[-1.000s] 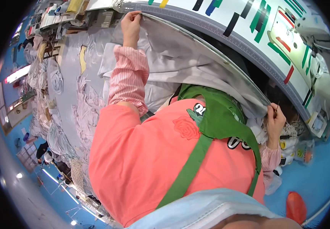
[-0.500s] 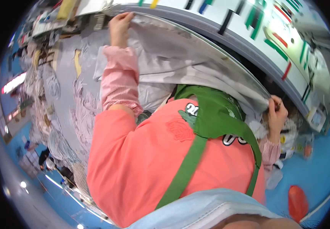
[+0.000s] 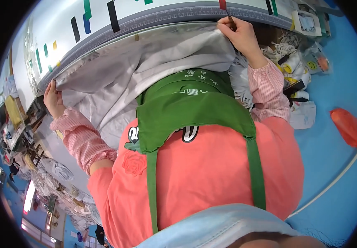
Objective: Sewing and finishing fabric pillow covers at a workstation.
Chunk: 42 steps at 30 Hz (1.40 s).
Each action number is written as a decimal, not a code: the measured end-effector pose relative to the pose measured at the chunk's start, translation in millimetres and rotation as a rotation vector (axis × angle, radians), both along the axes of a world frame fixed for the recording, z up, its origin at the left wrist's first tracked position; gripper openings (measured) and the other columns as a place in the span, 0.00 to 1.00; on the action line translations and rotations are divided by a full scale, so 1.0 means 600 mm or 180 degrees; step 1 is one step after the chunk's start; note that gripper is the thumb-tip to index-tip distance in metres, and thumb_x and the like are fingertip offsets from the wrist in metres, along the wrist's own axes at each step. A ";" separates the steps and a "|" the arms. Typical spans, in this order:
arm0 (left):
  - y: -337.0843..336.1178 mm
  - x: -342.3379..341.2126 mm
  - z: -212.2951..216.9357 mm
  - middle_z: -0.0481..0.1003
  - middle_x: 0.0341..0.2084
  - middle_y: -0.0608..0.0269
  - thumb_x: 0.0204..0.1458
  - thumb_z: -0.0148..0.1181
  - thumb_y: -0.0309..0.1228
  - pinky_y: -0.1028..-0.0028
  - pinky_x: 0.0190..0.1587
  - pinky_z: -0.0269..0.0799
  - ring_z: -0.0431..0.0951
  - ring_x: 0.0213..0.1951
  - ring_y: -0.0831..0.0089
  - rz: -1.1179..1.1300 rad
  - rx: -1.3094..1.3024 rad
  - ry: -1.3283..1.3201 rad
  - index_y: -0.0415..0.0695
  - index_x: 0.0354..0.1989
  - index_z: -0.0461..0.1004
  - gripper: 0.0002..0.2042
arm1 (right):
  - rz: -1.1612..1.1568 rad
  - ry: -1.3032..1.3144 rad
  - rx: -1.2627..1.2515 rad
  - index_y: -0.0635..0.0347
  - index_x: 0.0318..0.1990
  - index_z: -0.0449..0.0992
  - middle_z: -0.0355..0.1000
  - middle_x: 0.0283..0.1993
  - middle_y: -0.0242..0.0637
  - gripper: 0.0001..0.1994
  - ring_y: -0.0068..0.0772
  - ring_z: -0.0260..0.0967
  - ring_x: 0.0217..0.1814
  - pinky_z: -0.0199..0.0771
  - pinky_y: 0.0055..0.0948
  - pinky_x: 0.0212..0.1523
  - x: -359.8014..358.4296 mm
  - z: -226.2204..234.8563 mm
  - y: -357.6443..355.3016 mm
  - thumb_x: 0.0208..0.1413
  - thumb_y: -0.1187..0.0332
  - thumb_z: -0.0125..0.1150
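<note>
A light grey cloth hangs stretched along the front edge of a white table, its upper hem held nearly straight. At the left end of this hem, my left hand pinches the cloth's corner close to the ruler. My right hand grips the opposite end, fingers closed on the edge. A small dark brown thing shows among the right fingers, too small to name. Below the hem the cloth falls in folds towards my green apron.
A grey ruler strip runs along the white table edge, with coloured tape strips above it. White cords and small goods lie right. A red bag is on the blue floor. Cloth heaps stand left.
My view has turned, so the table edge now runs across the top. Both hands still hold the cloth's edge, now stretched alongside the ruler.
</note>
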State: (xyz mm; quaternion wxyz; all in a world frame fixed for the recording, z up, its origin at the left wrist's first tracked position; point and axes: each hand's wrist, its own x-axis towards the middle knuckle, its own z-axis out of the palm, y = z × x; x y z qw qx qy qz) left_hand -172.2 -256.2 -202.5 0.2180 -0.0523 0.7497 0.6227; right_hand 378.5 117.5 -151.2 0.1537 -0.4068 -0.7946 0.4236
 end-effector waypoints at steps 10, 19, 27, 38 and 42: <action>-0.014 -0.010 0.004 0.78 0.39 0.59 0.56 0.63 0.24 0.72 0.41 0.75 0.78 0.39 0.70 -0.0043 -0.0126 0.0106 0.35 0.46 0.75 0.11 | -0.0143 -0.0093 0.0482 0.62 0.37 0.80 0.72 0.23 0.26 0.09 0.12 0.63 0.25 0.65 0.18 0.28 -0.017 -0.011 0.014 0.54 0.65 0.65; -0.009 -0.007 0.002 0.79 0.37 0.61 0.56 0.63 0.24 0.74 0.39 0.75 0.78 0.37 0.72 -0.0078 -0.0151 0.0089 0.36 0.47 0.75 0.11 | -0.0113 -0.0158 0.0629 0.61 0.36 0.79 0.71 0.21 0.30 0.08 0.14 0.64 0.24 0.66 0.20 0.28 0.002 0.002 0.033 0.55 0.65 0.63; -0.004 -0.002 0.008 0.79 0.37 0.61 0.56 0.63 0.23 0.74 0.39 0.75 0.78 0.37 0.72 -0.0065 -0.0194 0.0127 0.36 0.46 0.75 0.11 | -0.0175 -0.0271 0.1695 0.61 0.37 0.79 0.76 0.26 0.41 0.09 0.35 0.75 0.26 0.72 0.28 0.31 -0.001 -0.008 0.028 0.55 0.65 0.63; -0.013 0.001 0.008 0.78 0.32 0.69 0.54 0.67 0.28 0.80 0.32 0.65 0.75 0.32 0.81 -0.0119 -0.0121 0.0155 0.39 0.47 0.77 0.13 | -0.0635 -0.0312 0.1491 0.62 0.35 0.79 0.77 0.26 0.41 0.09 0.39 0.76 0.27 0.73 0.30 0.31 -0.010 -0.025 0.025 0.52 0.66 0.65; 0.014 0.014 0.004 0.78 0.31 0.70 0.54 0.67 0.29 0.80 0.32 0.65 0.74 0.31 0.81 -0.0064 -0.0100 0.0091 0.40 0.47 0.78 0.13 | -0.0627 -0.0259 0.1695 0.62 0.34 0.79 0.76 0.26 0.42 0.09 0.39 0.76 0.26 0.74 0.31 0.31 -0.002 -0.039 0.032 0.52 0.65 0.64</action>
